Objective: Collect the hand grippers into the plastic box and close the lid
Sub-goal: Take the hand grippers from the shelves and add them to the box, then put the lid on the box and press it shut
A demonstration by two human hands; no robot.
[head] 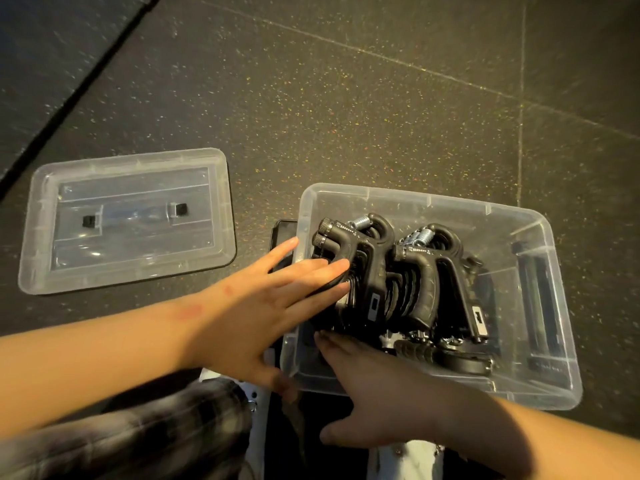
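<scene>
A clear plastic box (540,393) stands open on the floor at the right. Several black hand grippers (398,282) with steel springs stand packed in its left half. My left hand (263,306) reaches over the box's left wall, its straight fingers pressing flat against the left side of the stack. My right hand (377,393) comes in over the near wall, and its fingers touch the near bottom of the stack; the fingertips are hidden in shadow. The clear lid (41,237) lies flat on the floor to the left, apart from the box.
Dark speckled rubber floor tiles (346,116) spread all around. A black flat object (280,233) peeks out beside the box's left wall. My leg in plaid cloth (138,434) fills the lower left. The box's right half holds only a dark clip.
</scene>
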